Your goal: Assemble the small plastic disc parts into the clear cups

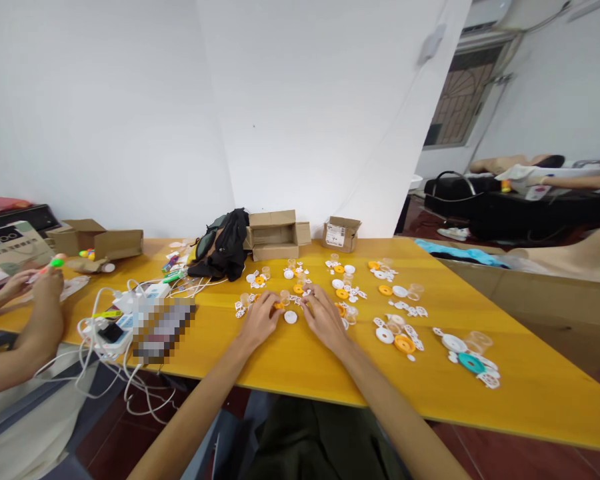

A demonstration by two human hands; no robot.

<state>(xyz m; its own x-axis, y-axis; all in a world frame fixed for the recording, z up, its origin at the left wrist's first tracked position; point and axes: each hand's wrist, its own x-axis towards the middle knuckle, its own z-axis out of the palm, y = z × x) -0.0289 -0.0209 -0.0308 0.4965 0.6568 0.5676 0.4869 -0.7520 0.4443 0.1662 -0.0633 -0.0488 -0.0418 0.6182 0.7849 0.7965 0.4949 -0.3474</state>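
Observation:
My left hand (260, 320) is over the table, its fingers bent and closed at an orange round plastic part (279, 305). My right hand (326, 319) has its fingertips pinched together at a small white plastic part (307, 292). Between the hands lies a white disc (291, 317), touched by neither. Just beyond it stands a clear plastic cup (285, 297). Another clear cup (245, 300) and a white cut-out piece (239, 309) are left of my left hand. My right hand partly hides a further group with an orange ring (341, 309).
Similar groups of parts spread across the right, one with a teal ring (471, 363). An open cardboard box (275, 235), a smaller box (341, 235) and a black bag (225, 247) stand behind. Cables and a power strip (125, 320) lie left, near another person's arm (30, 333).

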